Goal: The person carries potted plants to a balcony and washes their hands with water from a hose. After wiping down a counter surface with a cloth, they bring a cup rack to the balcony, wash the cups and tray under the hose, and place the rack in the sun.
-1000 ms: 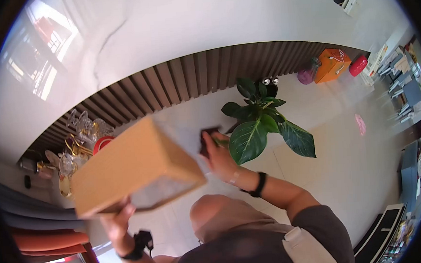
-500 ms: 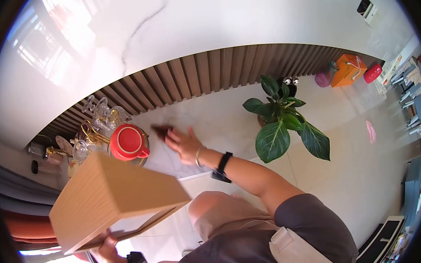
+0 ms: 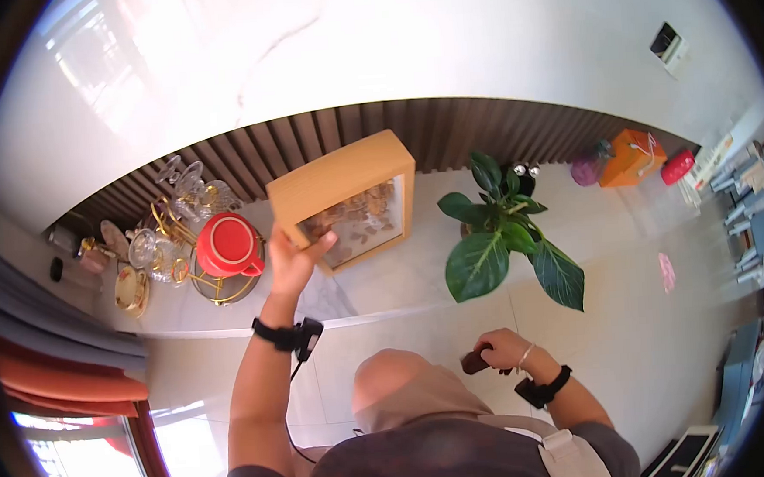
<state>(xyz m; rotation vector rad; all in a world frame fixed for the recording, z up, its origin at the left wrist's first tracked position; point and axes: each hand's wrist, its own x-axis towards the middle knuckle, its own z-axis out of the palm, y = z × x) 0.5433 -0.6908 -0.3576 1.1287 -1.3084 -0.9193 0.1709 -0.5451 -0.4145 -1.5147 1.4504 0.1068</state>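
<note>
My left hand [image 3: 294, 261] grips the lower left edge of a light wooden box frame [image 3: 343, 166], its thumb over the front. The frame stands upright on the marble counter [image 3: 316, 299], and dried-looking brown pieces show behind its glass. My right hand [image 3: 504, 351] is closed around a small dark brown object [image 3: 474, 360], held in front of the counter near my knee. A red cup [image 3: 228, 245] rests upside down on a gold wire rack to the left of the frame. On the frame's right is a potted plant [image 3: 504, 235] with large green leaves.
Glassware [image 3: 191, 189] and a patterned cup [image 3: 130, 289] crowd the counter's left end. An orange box [image 3: 632, 158], a purple item [image 3: 584, 170] and a red item [image 3: 678, 167] sit toward the right end. Dark slats [image 3: 454, 133] line the back.
My left hand has brought the wooden frame from the lower left onto the counter. My right hand has drawn back from the counter surface to the lower right with the dark object.
</note>
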